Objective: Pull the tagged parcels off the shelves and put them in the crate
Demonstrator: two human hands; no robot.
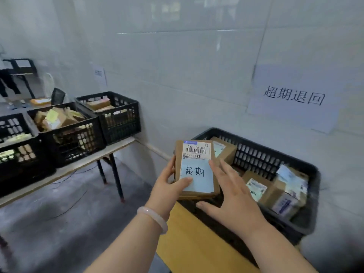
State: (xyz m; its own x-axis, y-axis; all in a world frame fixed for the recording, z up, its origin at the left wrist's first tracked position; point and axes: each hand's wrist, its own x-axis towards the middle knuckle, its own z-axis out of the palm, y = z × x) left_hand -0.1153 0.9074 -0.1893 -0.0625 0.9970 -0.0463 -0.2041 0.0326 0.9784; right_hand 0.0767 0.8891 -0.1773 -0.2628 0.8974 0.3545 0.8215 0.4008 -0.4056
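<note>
Left hand [167, 186] grips brown, blue-tagged parcel [197, 168].

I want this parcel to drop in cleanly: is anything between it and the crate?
Nothing visible blocks it. The left hand holds the parcel over the crate's left end, where the bottom looks bare. Other boxes lie right and at the back; the open right hand hovers beside the parcel.
</note>
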